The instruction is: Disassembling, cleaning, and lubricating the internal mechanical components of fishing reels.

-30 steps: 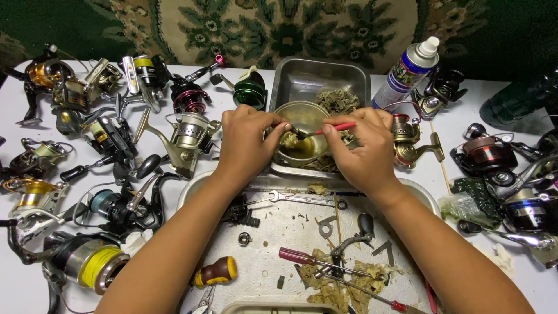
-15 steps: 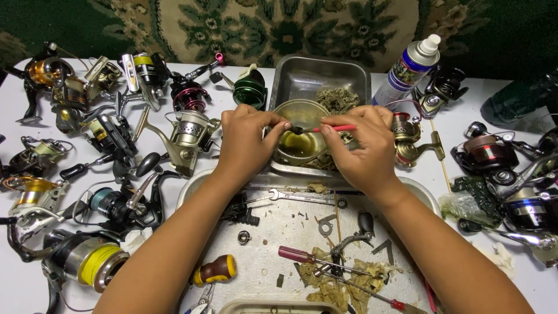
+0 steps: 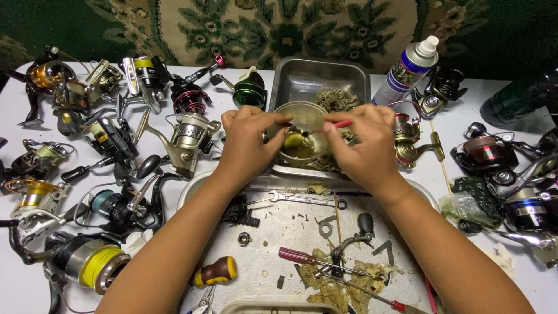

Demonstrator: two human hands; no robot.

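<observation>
We're looking down at both hands working over a small round bowl [image 3: 302,136] of yellowish liquid, which sits in the square metal pan [image 3: 317,78] at the top of the table — the left hand [image 3: 250,142] pinches a small part at the bowl's left rim, fingers closed on it. The right hand [image 3: 369,145] grips a thin red-handled brush [image 3: 337,124], its tip down in the bowl. Around them we see fishing reels [image 3: 189,131], a spray can [image 3: 410,67], and a wrench [image 3: 302,199] on the round tray [image 3: 261,267].
</observation>
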